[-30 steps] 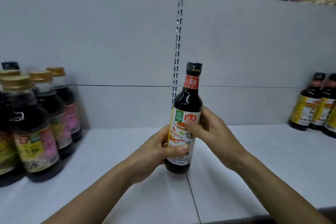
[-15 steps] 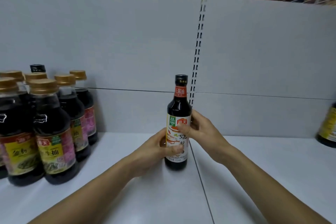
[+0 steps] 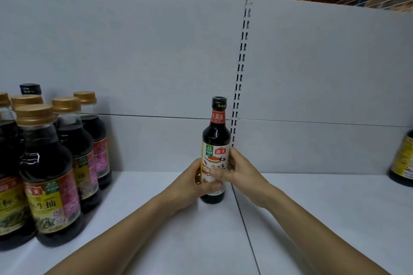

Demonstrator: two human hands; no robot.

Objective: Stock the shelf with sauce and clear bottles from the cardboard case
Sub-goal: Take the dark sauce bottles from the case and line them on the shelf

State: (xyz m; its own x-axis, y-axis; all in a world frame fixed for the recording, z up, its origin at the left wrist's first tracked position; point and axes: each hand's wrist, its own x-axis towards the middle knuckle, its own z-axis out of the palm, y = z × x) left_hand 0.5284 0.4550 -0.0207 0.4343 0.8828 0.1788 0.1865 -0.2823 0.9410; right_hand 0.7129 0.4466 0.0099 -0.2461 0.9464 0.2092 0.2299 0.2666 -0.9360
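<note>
A dark sauce bottle (image 3: 216,136) with a black cap and a white-and-yellow label stands upright on the white shelf (image 3: 156,230), close to the back panel and just left of the shelf seam. My left hand (image 3: 192,183) grips its lower label from the left. My right hand (image 3: 239,169) holds it from the right, thumb across the label front. The cardboard case is out of view.
Several dark sauce bottles with gold caps (image 3: 47,174) crowd the shelf's left end. Another dark bottle with a yellow label (image 3: 402,158) stands at the right edge. A slotted upright (image 3: 240,73) runs down the grey back panel behind the held bottle.
Both hands have carried the bottle further back on the shelf and set its base down near the back panel. The view has shifted left, showing more of the gold-capped bottles.
</note>
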